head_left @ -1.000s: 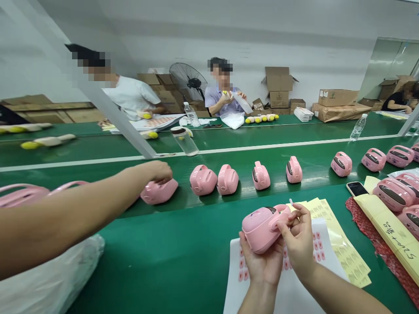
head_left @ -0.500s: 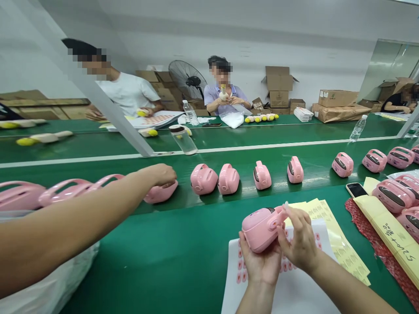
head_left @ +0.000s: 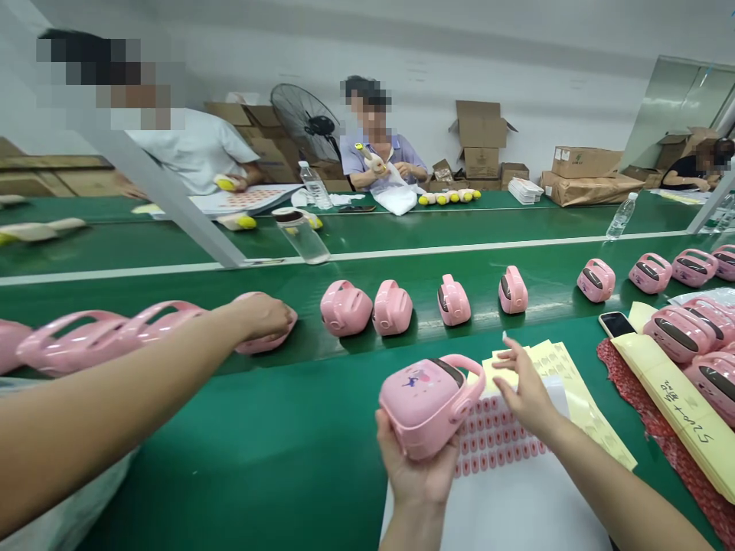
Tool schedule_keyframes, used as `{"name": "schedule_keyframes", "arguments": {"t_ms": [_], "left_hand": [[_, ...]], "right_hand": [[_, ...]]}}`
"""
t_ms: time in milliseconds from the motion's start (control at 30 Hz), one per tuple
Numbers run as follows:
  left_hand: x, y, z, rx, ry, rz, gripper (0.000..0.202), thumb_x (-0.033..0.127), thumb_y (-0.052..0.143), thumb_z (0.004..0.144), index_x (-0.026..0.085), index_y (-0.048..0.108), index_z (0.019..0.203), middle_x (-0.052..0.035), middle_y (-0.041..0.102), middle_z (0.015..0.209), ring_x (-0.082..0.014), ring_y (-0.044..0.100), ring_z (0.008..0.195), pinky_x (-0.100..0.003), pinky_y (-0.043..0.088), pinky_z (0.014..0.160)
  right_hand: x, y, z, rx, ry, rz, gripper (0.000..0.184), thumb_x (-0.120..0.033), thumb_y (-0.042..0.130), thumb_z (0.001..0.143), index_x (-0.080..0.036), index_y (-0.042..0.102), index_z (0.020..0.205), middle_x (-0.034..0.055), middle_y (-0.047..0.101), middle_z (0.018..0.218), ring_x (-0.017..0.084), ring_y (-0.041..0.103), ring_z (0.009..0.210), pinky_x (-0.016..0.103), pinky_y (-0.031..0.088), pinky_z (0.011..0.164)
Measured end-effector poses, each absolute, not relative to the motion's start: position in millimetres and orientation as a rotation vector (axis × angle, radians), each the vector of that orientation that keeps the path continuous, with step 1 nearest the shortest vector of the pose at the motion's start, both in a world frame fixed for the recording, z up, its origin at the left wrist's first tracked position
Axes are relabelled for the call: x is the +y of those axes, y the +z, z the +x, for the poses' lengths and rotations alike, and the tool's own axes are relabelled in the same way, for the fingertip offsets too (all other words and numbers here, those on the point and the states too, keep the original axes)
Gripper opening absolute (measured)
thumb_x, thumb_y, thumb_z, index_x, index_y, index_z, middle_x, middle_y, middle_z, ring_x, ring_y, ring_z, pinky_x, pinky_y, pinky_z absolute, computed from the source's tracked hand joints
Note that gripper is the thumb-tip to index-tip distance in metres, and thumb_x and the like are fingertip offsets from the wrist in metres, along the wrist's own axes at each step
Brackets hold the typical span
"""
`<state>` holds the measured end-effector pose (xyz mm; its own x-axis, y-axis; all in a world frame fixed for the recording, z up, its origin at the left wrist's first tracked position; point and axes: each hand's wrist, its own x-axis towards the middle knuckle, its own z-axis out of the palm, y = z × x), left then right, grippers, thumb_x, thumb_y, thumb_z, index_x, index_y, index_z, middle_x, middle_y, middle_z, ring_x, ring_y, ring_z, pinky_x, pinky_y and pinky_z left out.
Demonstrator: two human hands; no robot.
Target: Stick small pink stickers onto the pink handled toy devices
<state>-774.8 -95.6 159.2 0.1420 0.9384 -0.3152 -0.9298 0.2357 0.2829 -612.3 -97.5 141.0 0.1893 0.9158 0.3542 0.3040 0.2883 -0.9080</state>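
Note:
My left hand [head_left: 419, 476] is closed around the underside of a pink device with a carry handle [head_left: 422, 405]. Its printed face is tilted upward, and a dark strip lies below the handle. My right hand [head_left: 525, 386] is apart from it on the right, fingers spread, with a small pale spot on one fingertip that I cannot make out. Under both hands lies a white sheet with rows of small pink stickers [head_left: 499, 436]. Yellowish sticker sheets [head_left: 591, 405] fan out beyond my right hand.
A co-worker's hand [head_left: 264, 315] rests on another pink device at left. More pink devices [head_left: 513, 291] stand in a row along the green belt. A phone [head_left: 617, 324], red bubble wrap [head_left: 637, 394] and a yellow paper stack [head_left: 674, 413] lie at right. Two people sit opposite.
My right hand has come away from the handle and opened. My left hand has turned the pink device so its printed face shows, moving it slightly left. The view has shifted a little.

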Motion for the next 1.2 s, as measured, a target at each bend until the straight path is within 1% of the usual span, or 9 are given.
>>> {"name": "schedule_keyframes", "arguments": {"t_ms": [100, 200, 367, 500, 633, 800, 967, 1100, 1200], "left_hand": [[-89.9, 171.3, -786.7, 0.485, 1.51, 0.119, 0.037, 0.044, 0.051, 0.082, 0.03, 0.058, 0.116, -0.0032, 0.073, 0.096, -0.025, 0.069, 0.08, -0.038, 0.058, 0.062], [-89.6, 179.6, -788.3, 0.572, 1.574, 0.206, 0.037, 0.043, 0.054, 0.081, 0.027, 0.061, 0.113, -0.0022, 0.074, 0.089, -0.0244, 0.069, 0.079, -0.037, 0.059, 0.06], [-91.8, 171.5, -790.0, 0.677, 1.577, 0.277, 0.058, 0.047, 0.076, 0.058, 0.025, 0.063, 0.11, -0.0029, 0.074, 0.087, -0.0266, 0.068, 0.08, -0.034, 0.058, 0.059], [-95.0, 162.2, -793.9, 0.751, 1.461, 0.52, 0.08, 0.018, 0.086, 0.039, 0.023, 0.06, 0.115, -0.0037, 0.071, 0.09, -0.0265, 0.067, 0.081, -0.032, 0.057, 0.064], [-102.1, 163.5, -793.5, 0.725, 1.402, 0.917, 0.102, -0.009, 0.079, 0.023, 0.019, 0.059, 0.118, -0.0103, 0.065, 0.109, -0.0286, 0.062, 0.102, -0.03, 0.05, 0.085], [-103.3, 163.3, -797.5, 0.71, 1.076, 1.101, 0.086, -0.01, 0.078, 0.023, 0.02, 0.068, 0.103, -0.016, 0.065, 0.113, -0.0362, 0.052, 0.118, -0.049, 0.034, 0.102], [-102.4, 156.8, -798.2, 0.65, 1.126, 0.869, 0.077, -0.012, 0.076, 0.024, 0.012, 0.069, 0.097, -0.0227, 0.065, 0.109, -0.0405, 0.043, 0.124, -0.045, 0.037, 0.1], [-102.2, 157.3, -803.1, 0.614, 1.123, 0.831, 0.073, -0.009, 0.076, 0.029, 0.017, 0.068, 0.097, -0.0196, 0.065, 0.111, -0.04, 0.042, 0.126, -0.049, 0.039, 0.098], [-101.5, 160.2, -808.3, 0.611, 1.109, 0.778, 0.068, -0.005, 0.077, 0.034, 0.016, 0.067, 0.098, -0.0197, 0.065, 0.111, -0.0381, 0.044, 0.124, -0.045, 0.041, 0.097]], "right_hand": [[-108.4, 113.7, -611.3, -1.687, 0.538, -1.231, 0.058, -0.008, 0.045, 0.079, -0.026, 0.04, 0.134, 0.0086, 0.055, 0.099, 0.021, 0.06, 0.083, 0.047, 0.053, 0.078], [-118.6, 92.5, -616.1, -1.744, 0.419, -1.195, 0.062, -0.003, 0.036, 0.08, -0.033, 0.04, 0.135, 0.0069, 0.055, 0.094, 0.021, 0.058, 0.081, 0.043, 0.054, 0.074], [-124.6, 89.2, -617.6, -1.539, 0.497, -1.146, 0.05, -0.009, 0.043, 0.082, -0.031, 0.048, 0.127, 0.0057, 0.054, 0.089, 0.018, 0.058, 0.07, 0.039, 0.056, 0.068], [-119.9, 134.6, -605.1, -1.269, 0.742, -1.198, 0.048, -0.017, 0.054, 0.079, -0.026, 0.044, 0.125, 0.0022, 0.054, 0.089, 0.015, 0.061, 0.069, 0.042, 0.054, 0.076], [-117.7, 204.6, -593.6, -1.229, 0.999, -1.134, 0.049, -0.019, 0.06, 0.076, -0.026, 0.045, 0.122, -0.0007, 0.053, 0.092, 0.012, 0.064, 0.07, 0.036, 0.053, 0.076], [-121.0, 251.6, -601.6, -1.415, 1.252, -1.13, 0.052, -0.01, 0.065, 0.067, -0.024, 0.05, 0.115, -0.003, 0.055, 0.089, 0.01, 0.063, 0.065, 0.027, 0.051, 0.063], [-123.1, 249.2, -615.6, -1.477, 1.219, -1.188, 0.055, 0.003, 0.054, 0.065, -0.024, 0.051, 0.114, -0.0061, 0.055, 0.08, 0.009, 0.064, 0.059, 0.026, 0.052, 0.061], [-124.0, 246.4, -620.8, -1.462, 1.179, -1.216, 0.058, 0.004, 0.054, 0.063, -0.024, 0.051, 0.114, -0.0061, 0.054, 0.082, 0.009, 0.064, 0.059, 0.025, 0.051, 0.061], [-124.0, 246.8, -623.7, -1.409, 1.191, -1.233, 0.056, 0.002, 0.057, 0.063, -0.024, 0.05, 0.112, -0.0054, 0.052, 0.083, 0.009, 0.063, 0.061, 0.026, 0.049, 0.061]]}}
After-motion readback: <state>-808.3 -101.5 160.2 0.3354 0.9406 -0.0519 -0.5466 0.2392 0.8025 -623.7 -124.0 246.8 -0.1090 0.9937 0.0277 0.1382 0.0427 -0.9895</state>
